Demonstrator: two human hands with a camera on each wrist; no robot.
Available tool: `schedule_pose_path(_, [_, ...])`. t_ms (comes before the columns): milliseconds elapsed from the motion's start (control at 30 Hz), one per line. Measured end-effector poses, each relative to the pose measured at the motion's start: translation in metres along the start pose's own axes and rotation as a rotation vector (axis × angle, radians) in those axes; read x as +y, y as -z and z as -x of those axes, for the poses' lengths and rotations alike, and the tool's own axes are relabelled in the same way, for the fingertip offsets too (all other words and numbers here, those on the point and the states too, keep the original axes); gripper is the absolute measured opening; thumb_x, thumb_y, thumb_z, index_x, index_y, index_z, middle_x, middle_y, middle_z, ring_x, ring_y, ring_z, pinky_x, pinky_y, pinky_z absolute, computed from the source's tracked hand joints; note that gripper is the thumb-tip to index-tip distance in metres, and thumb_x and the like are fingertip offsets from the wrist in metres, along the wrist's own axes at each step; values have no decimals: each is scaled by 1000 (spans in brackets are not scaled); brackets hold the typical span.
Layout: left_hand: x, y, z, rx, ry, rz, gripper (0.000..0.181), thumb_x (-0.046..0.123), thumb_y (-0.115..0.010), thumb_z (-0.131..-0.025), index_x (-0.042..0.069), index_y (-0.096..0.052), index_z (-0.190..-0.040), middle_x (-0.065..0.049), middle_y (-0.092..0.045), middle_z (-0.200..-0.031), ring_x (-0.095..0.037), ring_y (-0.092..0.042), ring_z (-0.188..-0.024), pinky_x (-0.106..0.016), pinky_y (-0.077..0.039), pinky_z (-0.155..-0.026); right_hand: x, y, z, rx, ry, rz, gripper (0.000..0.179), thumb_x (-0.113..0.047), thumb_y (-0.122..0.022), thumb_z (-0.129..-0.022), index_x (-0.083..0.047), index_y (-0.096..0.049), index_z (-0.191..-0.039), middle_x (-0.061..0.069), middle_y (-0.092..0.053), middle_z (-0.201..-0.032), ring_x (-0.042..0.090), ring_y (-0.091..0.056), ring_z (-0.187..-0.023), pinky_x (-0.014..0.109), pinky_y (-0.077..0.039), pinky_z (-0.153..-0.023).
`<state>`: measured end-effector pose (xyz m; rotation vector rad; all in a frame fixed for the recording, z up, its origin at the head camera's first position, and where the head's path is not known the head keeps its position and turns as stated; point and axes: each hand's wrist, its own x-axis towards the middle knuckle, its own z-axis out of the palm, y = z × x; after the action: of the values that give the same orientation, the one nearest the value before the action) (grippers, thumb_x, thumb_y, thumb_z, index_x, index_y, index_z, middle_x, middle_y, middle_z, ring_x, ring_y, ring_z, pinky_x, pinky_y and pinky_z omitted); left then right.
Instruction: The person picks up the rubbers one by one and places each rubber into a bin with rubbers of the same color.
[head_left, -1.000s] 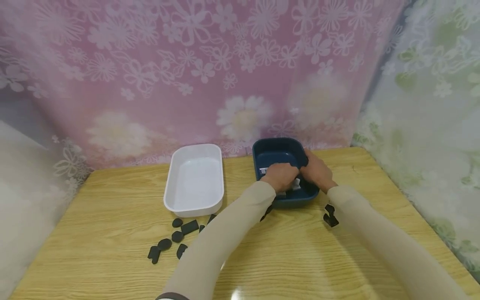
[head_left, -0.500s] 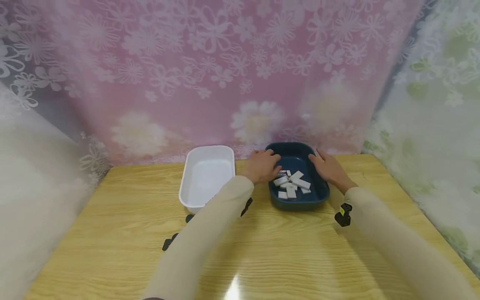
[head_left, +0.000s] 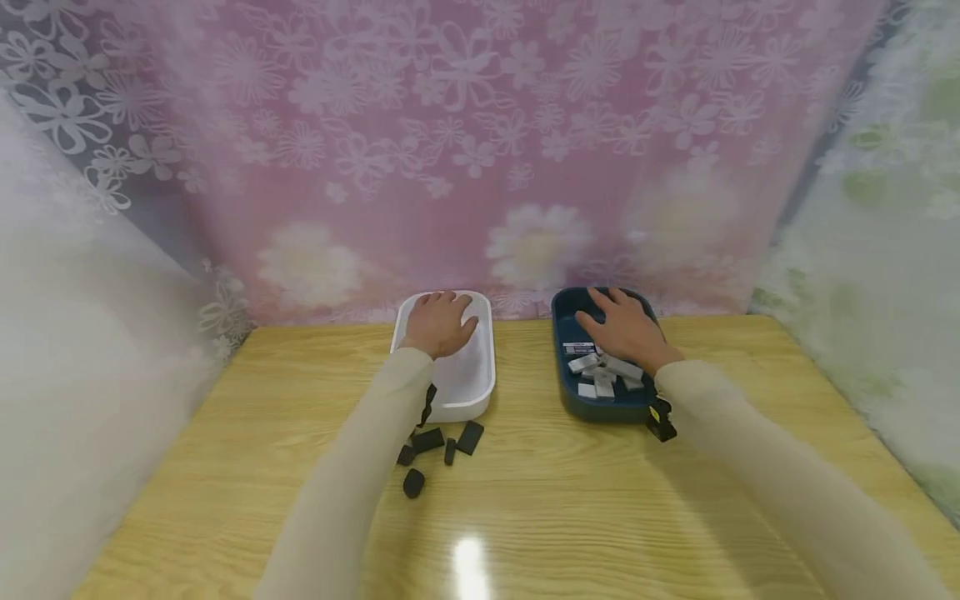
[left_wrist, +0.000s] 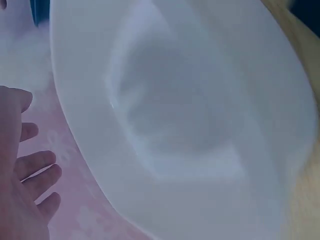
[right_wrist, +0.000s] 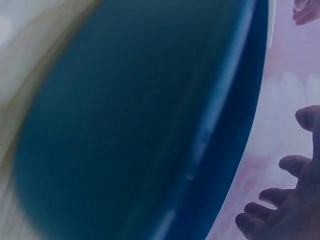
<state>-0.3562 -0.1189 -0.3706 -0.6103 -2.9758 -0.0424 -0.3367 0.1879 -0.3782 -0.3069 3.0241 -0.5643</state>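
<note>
My left hand [head_left: 441,325] hovers above the white bin [head_left: 480,392], fingers spread and holding nothing. In the left wrist view that bin fills most of the picture, its inside bare where it shows, and the hand [left_wrist: 30,175] is at the left edge. Over the right side of the dark blue bin [head_left: 600,412] is my right hand [head_left: 628,335], its fingers also apart with nothing held. Several small white blocks [head_left: 603,379] lie loosely heaped in the near half of the blue bin. The right wrist view shows the blue bin's side [right_wrist: 115,125], blurred.
Several flat black pieces [head_left: 427,440] lie on the wooden table [head_left: 555,500] in front of the white bin, some hidden behind my left sleeve. A printed label [head_left: 577,348] shows inside the blue bin. A flowered curtain [head_left: 525,167] hangs close behind both bins.
My left hand has left the inside of the blue bin and moved left over the white one, uncovering the white blocks. The right hand has shifted from the blue bin's rim to above it.
</note>
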Motion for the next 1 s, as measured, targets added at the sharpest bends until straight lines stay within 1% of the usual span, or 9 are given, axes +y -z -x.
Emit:
schedule_pose_path(133, [-31,-4,13,67,54,43,46,36,-42,-101,13,-48,-140,-12,-52,-134,-30,-46,-124,-48,-30,-104,-27,-11,-13,-15,29,-9,71,-54,-32,-99,-12,-15,-154,27,-5,-155,52,-6,-137,67,-16,-102])
schedule_pose_path(233, [-51,-8,23,108,95,69,45,33,-44,-100,11,-49,-139,-12,-53,-133,-31,-46,-124,-49,-29,-104,-48,-21,-21,-29,53,-18,68,-51,-34,-100,-14,-16,-154,25,-5,-155,50,-7,-138,66,-16,-103])
schedule_pose_path(333, [-64,-10,33,113,132,81,44,32,-45,-99,10,-49,-138,-14,-54,-132,-33,-47,-123,-50,-30,-104,-67,-31,-27,-51,79,-23,67,-50,-34,-100,-14,-17,-153,24,-6,-155,50,-8,-138,65,-17,-104])
schedule_pose_path(433, [-74,-12,41,88,170,95,46,33,-45,-99,9,-49,-138,-16,-54,-132,-35,-47,-122,-51,-33,-102,-82,-39,-31,-66,104,-21,66,-50,-34,-100,-14,-18,-153,23,-7,-156,49,-9,-138,64,-16,-105])
schedule_pose_path(567, [-80,-16,47,63,254,138,48,37,-45,-99,5,-49,-136,-18,-54,-129,-35,-52,-115,-52,-41,-94,-95,-47,-36,-66,127,-21,66,-50,-34,-100,-14,-20,-153,22,-8,-156,47,-8,-139,64,-15,-105])
schedule_pose_path(700, [-81,-25,48,38,368,243,52,42,-46,-97,-1,-52,-127,-19,-59,-118,-33,-60,-99,-49,-50,-79,-102,-55,-40,-56,139,-25,67,-50,-35,-99,-13,-21,-153,24,-11,-155,45,-8,-140,64,-13,-106])
schedule_pose_path(767, [-81,-30,49,11,405,299,52,43,-48,-96,-2,-54,-121,-18,-61,-109,-30,-62,-91,-45,-51,-73,-104,-59,-42,-62,143,-29,67,-49,-36,-99,-12,-21,-153,24,-11,-155,43,-8,-141,64,-12,-106])
schedule_pose_path(900, [-79,-37,46,-36,423,366,45,39,-51,-96,-2,-56,-115,-13,-63,-97,-25,-62,-81,-38,-51,-65,-105,-63,-42,-70,140,-51,67,-49,-37,-99,-13,-20,-153,24,-12,-155,42,-8,-141,65,-12,-105])
schedule_pose_path(1000, [-79,-38,45,-49,443,390,40,34,-51,-96,-1,-56,-115,-12,-63,-95,-24,-62,-79,-36,-51,-62,-105,-63,-40,-67,135,-71,66,-48,-39,-99,-14,-20,-153,23,-12,-155,43,-8,-141,66,-12,-105])
